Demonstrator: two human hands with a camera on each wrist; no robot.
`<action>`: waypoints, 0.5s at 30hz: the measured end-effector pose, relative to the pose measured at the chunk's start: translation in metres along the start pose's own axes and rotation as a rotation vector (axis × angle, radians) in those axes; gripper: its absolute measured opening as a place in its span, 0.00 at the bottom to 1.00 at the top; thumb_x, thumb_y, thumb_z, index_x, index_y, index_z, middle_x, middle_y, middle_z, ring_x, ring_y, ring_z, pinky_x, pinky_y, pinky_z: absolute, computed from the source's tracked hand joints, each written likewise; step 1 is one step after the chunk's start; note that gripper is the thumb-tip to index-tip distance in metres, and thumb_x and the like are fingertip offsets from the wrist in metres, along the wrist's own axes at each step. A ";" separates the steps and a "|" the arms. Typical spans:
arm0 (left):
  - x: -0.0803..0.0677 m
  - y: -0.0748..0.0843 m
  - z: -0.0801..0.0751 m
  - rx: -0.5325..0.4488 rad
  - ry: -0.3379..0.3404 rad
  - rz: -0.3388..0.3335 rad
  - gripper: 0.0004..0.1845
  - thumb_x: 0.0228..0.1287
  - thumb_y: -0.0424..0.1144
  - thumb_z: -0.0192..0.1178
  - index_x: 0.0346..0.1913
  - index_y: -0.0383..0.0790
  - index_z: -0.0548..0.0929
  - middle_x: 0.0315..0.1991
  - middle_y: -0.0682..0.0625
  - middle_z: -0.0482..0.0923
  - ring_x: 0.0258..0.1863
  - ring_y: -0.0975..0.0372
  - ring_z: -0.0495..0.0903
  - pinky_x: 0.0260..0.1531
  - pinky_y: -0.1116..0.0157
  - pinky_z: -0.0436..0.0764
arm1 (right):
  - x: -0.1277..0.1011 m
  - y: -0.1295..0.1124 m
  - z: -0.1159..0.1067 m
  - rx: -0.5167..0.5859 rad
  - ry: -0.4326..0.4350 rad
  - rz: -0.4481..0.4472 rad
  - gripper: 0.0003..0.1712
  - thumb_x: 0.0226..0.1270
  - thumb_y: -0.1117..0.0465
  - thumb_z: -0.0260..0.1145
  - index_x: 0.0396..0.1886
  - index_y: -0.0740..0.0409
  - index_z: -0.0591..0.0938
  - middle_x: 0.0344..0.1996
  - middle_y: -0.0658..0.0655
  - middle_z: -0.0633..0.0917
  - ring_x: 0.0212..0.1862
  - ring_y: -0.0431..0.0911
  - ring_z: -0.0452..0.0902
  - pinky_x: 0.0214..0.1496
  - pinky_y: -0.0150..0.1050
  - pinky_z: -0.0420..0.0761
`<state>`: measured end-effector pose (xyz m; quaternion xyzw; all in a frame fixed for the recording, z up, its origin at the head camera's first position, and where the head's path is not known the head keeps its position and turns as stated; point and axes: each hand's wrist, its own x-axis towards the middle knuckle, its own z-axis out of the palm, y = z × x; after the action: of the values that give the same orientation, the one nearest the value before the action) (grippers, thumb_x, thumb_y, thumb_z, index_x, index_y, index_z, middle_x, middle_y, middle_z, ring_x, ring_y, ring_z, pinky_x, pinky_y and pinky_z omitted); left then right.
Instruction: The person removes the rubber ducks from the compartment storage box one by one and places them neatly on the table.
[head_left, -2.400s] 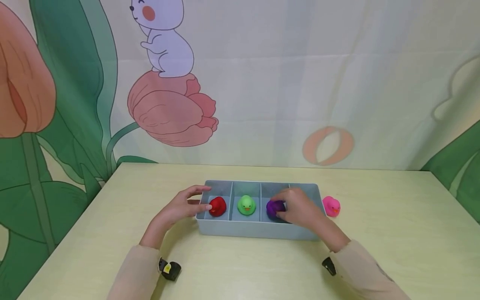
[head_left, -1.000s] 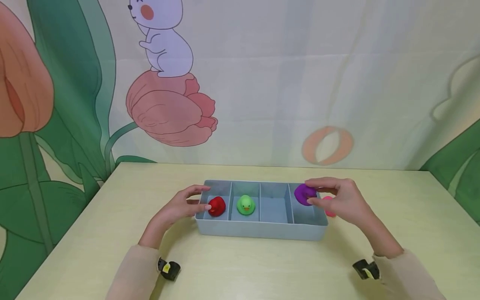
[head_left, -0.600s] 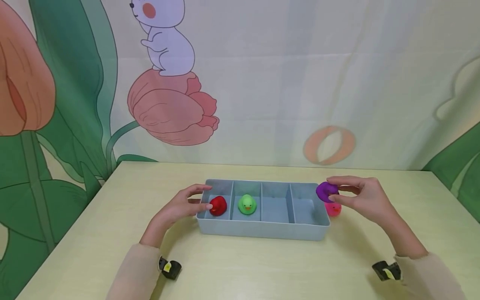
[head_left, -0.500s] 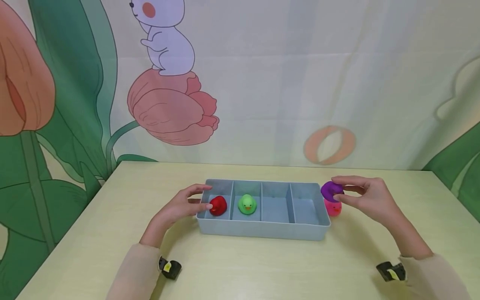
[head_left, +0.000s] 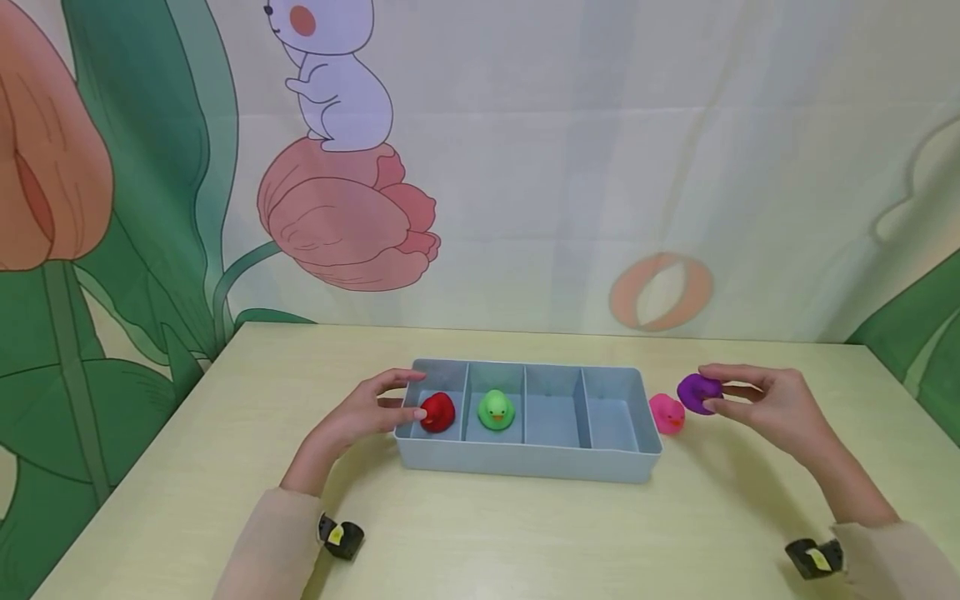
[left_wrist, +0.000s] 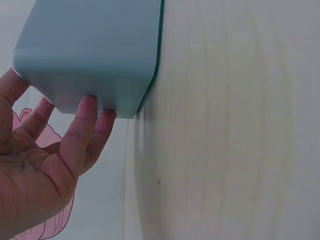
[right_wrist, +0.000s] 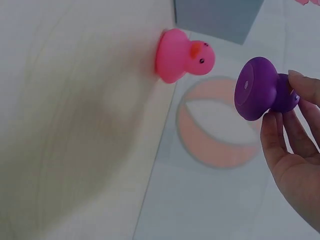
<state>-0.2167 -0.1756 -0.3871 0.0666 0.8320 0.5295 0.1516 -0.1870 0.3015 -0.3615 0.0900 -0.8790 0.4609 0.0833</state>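
A grey-blue tray (head_left: 525, 459) with a row of compartments sits on the table in the head view. In its leftmost compartment is a red rubber duck (head_left: 438, 412), and beside that one a green rubber duck (head_left: 496, 411). My left hand (head_left: 362, 414) holds the tray's left end, thumb and forefinger at the rim; the left wrist view shows other fingers (left_wrist: 82, 122) against the outer end wall. My right hand (head_left: 783, 412) pinches a purple rubber duck (head_left: 698, 393) by its head, raised off the table and tilted, base showing in the right wrist view.
A pink rubber duck (head_left: 667, 414) stands on the table (head_left: 510, 533) just outside the tray's right end, between the tray and my right hand. The tray's two right compartments hold nothing. A printed curtain (head_left: 510, 208) hangs behind the table's back edge.
My right hand has lifted the purple duck from the third compartment and carried it right, over the fourth compartment and past the pink duck. My left hand has stayed at the tray's left end.
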 end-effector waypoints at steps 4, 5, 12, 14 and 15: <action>0.000 0.000 0.000 0.007 0.003 -0.007 0.31 0.54 0.42 0.65 0.62 0.47 0.68 0.65 0.43 0.59 0.61 0.43 0.63 0.46 0.51 0.75 | 0.002 0.015 -0.004 0.007 -0.005 0.068 0.24 0.47 0.65 0.73 0.47 0.68 0.80 0.45 0.62 0.82 0.38 0.29 0.78 0.36 0.25 0.78; 0.001 0.000 0.000 0.008 0.004 -0.008 0.31 0.54 0.42 0.65 0.62 0.47 0.68 0.65 0.43 0.59 0.61 0.43 0.63 0.46 0.51 0.75 | 0.002 0.016 -0.004 0.001 -0.007 0.075 0.24 0.47 0.65 0.73 0.47 0.68 0.80 0.45 0.63 0.82 0.38 0.29 0.78 0.36 0.26 0.78; 0.000 0.000 0.000 0.001 -0.004 0.005 0.31 0.54 0.42 0.65 0.62 0.46 0.68 0.65 0.43 0.58 0.61 0.43 0.62 0.47 0.50 0.75 | -0.001 0.011 -0.007 -0.058 -0.056 0.067 0.26 0.50 0.67 0.71 0.49 0.73 0.77 0.48 0.67 0.80 0.38 0.27 0.76 0.37 0.28 0.79; -0.001 0.001 0.000 0.001 -0.003 0.003 0.31 0.54 0.42 0.65 0.62 0.47 0.68 0.65 0.43 0.59 0.61 0.43 0.62 0.47 0.50 0.75 | 0.000 0.012 -0.007 -0.076 -0.066 0.079 0.25 0.50 0.69 0.70 0.50 0.74 0.76 0.49 0.70 0.78 0.39 0.31 0.78 0.37 0.28 0.79; 0.000 0.001 0.000 0.001 -0.002 0.003 0.31 0.54 0.42 0.65 0.62 0.47 0.69 0.65 0.43 0.59 0.61 0.43 0.62 0.47 0.51 0.75 | 0.000 0.013 -0.007 -0.086 -0.074 0.086 0.25 0.50 0.69 0.69 0.50 0.74 0.76 0.50 0.73 0.76 0.40 0.34 0.79 0.37 0.29 0.79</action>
<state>-0.2162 -0.1756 -0.3865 0.0683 0.8320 0.5292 0.1518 -0.1897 0.3144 -0.3682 0.0655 -0.9035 0.4221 0.0346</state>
